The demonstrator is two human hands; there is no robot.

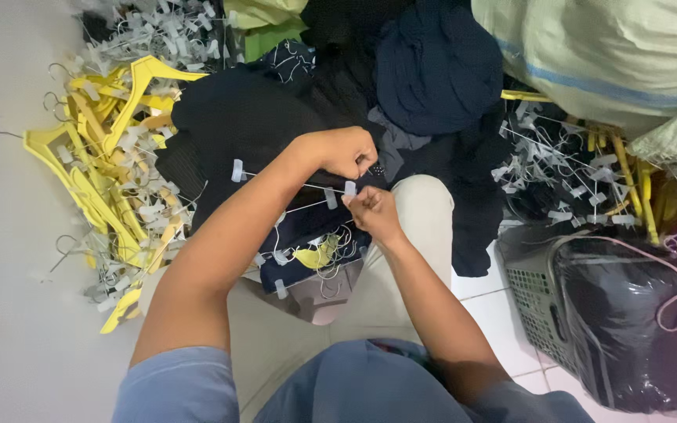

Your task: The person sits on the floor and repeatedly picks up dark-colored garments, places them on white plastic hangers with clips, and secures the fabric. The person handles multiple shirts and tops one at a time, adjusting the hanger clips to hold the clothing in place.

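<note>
While the left hand point(348, 151) grips the black garment point(244, 125), the right hand point(374, 211) just below pinches a hanger clip point(349, 189).

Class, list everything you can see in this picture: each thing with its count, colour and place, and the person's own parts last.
Yellow hangers: many, yellow, heaped at left.
Clip hangers: many, wire with pale clips, piled at right.
Dark garments: several, navy and black, heaped centre top.
Clip hanger in hand: one, wire, on a dark garment over the lap.
Sack: one, pale green, top right.
Basket: one, grey, lower right, holding a black bag.
Left hand: grip on the garment's edge.
Right hand: grip at a clip.
</note>
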